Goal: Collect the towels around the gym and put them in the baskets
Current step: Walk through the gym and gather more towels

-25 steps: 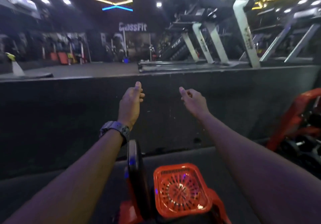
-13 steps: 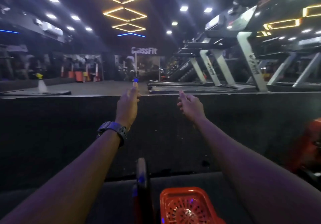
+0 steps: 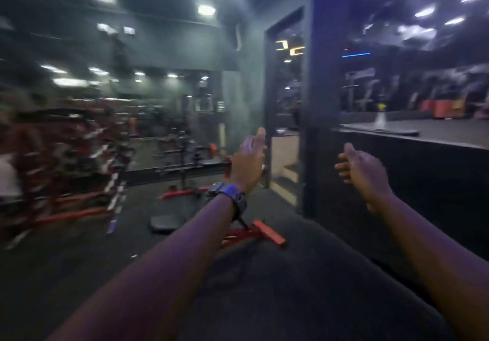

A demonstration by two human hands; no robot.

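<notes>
Both my arms reach forward at chest height in the head view. My left hand, with a dark watch on its wrist, holds nothing and its fingers are loosely apart. My right hand is also empty, fingers loosely curled and apart. No towel and no basket shows in this blurred frame.
A dark raised platform runs along the right, with a spray bottle on top. A dark pillar with a mirror stands ahead. Red and black weight machines fill the left. A red frame and a black pad lie on the floor.
The view has swung left, away from the treadmills and the platform wall. The orange basket below my arms is out of sight. Both hands stay empty and outstretched.
</notes>
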